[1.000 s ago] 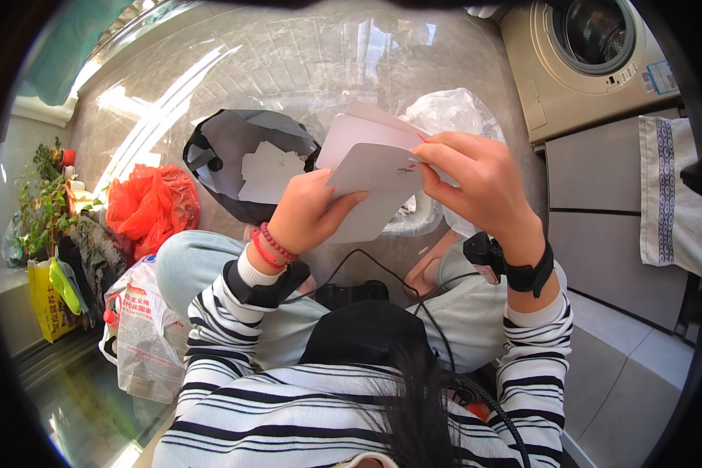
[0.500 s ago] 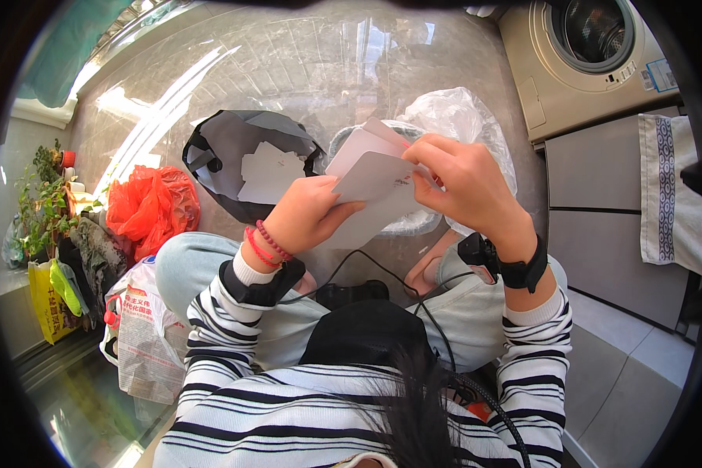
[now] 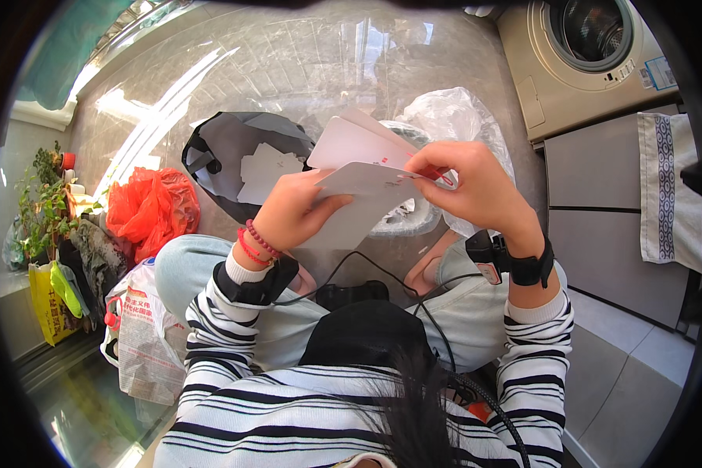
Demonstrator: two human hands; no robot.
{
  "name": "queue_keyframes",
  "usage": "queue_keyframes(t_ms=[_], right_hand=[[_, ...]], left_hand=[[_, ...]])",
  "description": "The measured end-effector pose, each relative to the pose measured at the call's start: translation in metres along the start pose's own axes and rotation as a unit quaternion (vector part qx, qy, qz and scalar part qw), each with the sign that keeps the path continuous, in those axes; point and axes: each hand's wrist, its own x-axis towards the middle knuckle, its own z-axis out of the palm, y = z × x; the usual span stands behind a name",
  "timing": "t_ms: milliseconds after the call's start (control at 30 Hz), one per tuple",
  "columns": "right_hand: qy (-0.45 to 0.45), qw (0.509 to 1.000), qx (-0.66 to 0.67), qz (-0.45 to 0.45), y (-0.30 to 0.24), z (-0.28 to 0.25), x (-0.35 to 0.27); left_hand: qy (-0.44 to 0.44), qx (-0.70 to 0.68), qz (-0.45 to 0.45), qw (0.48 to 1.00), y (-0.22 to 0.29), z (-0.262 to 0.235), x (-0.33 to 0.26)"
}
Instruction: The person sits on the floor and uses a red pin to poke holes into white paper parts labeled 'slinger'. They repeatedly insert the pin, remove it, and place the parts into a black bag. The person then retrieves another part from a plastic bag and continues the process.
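Note:
Both hands hold a small stack of white paper sheets [image 3: 359,195] above my lap. My left hand [image 3: 288,214] grips the lower left part of the front sheet, thumb on top. My right hand [image 3: 476,183] pinches the sheets' upper right edge, where a small red mark shows. A second sheet [image 3: 343,140] sticks out behind the front one. Below the sheets on the floor lies an open black bag [image 3: 234,148] with white paper scraps [image 3: 261,171] inside.
A clear plastic bag [image 3: 452,117] lies on the grey floor behind my right hand. A red plastic bag [image 3: 152,207] and potted plants [image 3: 43,207] sit at the left, a printed white bag [image 3: 144,327] by my knee. A washing machine [image 3: 585,54] stands upper right.
The sheets have tilted and fanned apart, the front one now lower and flatter. My right hand slid along the upper edge, and my left hand shifted a little to the right.

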Motion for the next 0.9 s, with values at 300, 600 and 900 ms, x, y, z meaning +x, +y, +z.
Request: queue_keyframes(t_ms=[300, 600, 900], right_hand=[[0.084, 0.968, -0.215, -0.097, -0.002, -0.011, -0.006], [0.136, 0.969, -0.198, -0.058, -0.005, -0.034, -0.010], [0.217, 0.953, -0.210, -0.026, 0.007, -0.043, -0.013]], left_hand=[[0.049, 0.050, 0.000, 0.998, -0.004, -0.009, -0.003], [0.114, -0.029, -0.034, 0.993, 0.000, -0.011, -0.003], [0.278, 0.048, -0.151, 0.948, -0.008, -0.022, -0.002]])
